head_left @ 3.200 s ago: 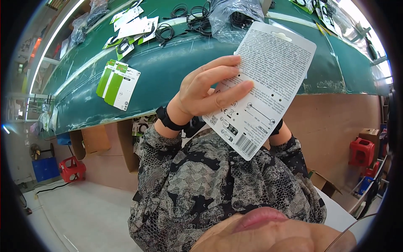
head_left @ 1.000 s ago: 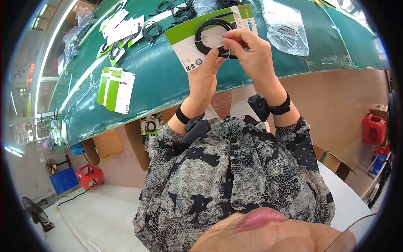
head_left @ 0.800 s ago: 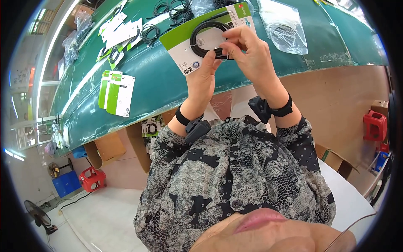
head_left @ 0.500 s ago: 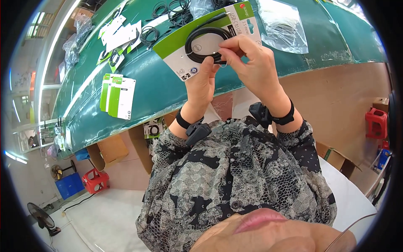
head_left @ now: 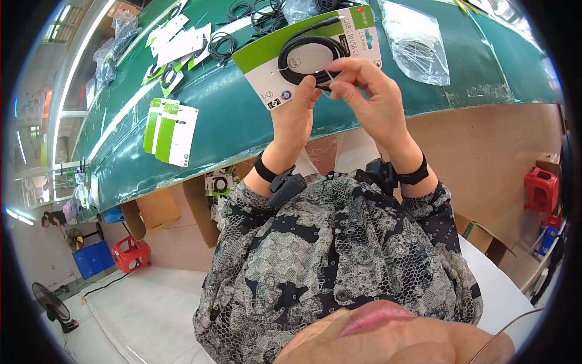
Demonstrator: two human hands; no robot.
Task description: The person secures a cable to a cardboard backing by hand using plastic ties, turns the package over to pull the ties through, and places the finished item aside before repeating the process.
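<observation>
A green and white packaging card (head_left: 260, 56) is held up over the near edge of the green table, tilted. Against its front lies a coiled black cable (head_left: 312, 41), one plug pointing to the upper right. My left hand (head_left: 294, 118) grips the card at its lower edge, thumb in front by the coil's bottom and the other fingers mostly behind. At the coil's lower right, my right hand (head_left: 379, 100) pinches a thin, whitish tie (head_left: 328, 77) between thumb and forefinger. The tie loops round the coil there.
Flat cards (head_left: 180, 136) lie stacked at the table's left. Behind them are more cards (head_left: 176, 42), some with cables, and loose black cables (head_left: 267, 17). A clear bag (head_left: 418, 45) of thin white strips rests at right. Below the table edge stands an open carton (head_left: 197, 212).
Tie ends now stand out from the coil between my right fingers, which have lifted slightly off it. The card and both hands appear a little further right in view.
</observation>
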